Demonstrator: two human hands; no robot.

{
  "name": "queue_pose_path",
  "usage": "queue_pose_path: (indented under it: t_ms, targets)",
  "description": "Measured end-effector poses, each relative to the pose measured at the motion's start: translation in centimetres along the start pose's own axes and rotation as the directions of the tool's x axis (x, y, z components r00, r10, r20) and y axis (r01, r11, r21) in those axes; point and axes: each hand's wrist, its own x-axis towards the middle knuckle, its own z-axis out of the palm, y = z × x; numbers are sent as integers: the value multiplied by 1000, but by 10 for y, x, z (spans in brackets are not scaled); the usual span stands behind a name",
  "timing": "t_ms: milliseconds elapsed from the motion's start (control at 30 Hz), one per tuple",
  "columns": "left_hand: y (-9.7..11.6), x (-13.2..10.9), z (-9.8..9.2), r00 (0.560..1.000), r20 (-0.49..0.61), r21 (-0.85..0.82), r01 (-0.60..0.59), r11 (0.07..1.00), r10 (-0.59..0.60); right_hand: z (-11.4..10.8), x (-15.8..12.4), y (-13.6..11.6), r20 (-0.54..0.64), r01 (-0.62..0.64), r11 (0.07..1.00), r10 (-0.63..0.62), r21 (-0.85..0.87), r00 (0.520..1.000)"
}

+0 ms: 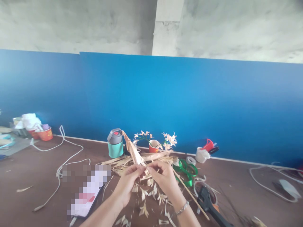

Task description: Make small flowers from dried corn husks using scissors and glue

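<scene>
My left hand (130, 180) and my right hand (163, 177) meet at the middle of the table, thumbs and fingers pinched close together. A pale dried husk (134, 152) rises from between the fingertips, its narrow end up by the bottle and its frayed end at my fingers. Both hands appear closed on this end; the exact grip is partly hidden. Below them lie several small husk flowers (143, 193) and scraps. Behind the hands is a heap of dried husk strips (158, 156). Beyond it, a paper cup (154, 146) stands among white flowers (169, 140) on green stems.
A teal bottle (115, 146) stands behind the heap. Green ribbon (188, 171), a tape roll (190, 160) and a black glue-gun-like tool (208, 203) are on the right. A phone (87, 198) lies left, near a white cable (59, 170). A blue partition (151, 101) borders the table.
</scene>
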Motion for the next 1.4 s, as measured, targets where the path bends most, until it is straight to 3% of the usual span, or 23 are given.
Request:
queue_pose_path:
  t_ms: [267,367,433,533,667,767,900,1033,1400]
  targets:
    - [-9,3,-3,999,-36,-251,10,968,-20,27,-6,5,21,-12,999,11,40,1000]
    - [-6,4,-5,1000,-10,-292,-5,956,2,24,-4,9,121,-67,993,55,100,991]
    - [-4,5,-6,1000,-2,-302,0,953,0,16,-1,11,128,-61,990,45,123,991]
    - [-3,6,-6,997,47,-254,71,965,-61,6,3,11,68,-11,986,0,164,998]
    - [-5,5,-5,989,80,-196,139,971,-126,4,2,8,124,-13,979,-13,203,992]
    - [-4,2,-3,987,84,-179,154,972,-140,5,1,7,103,22,988,-38,154,994]
    - [0,-1,-2,982,144,-127,138,982,-119,1,2,6,65,66,992,-73,104,995]
    - [2,-2,-3,985,154,27,73,997,-77,-3,3,5,61,69,995,-74,72,995]
    - [1,-1,-3,973,210,11,89,996,-90,-8,2,1,130,-15,986,-7,165,992]
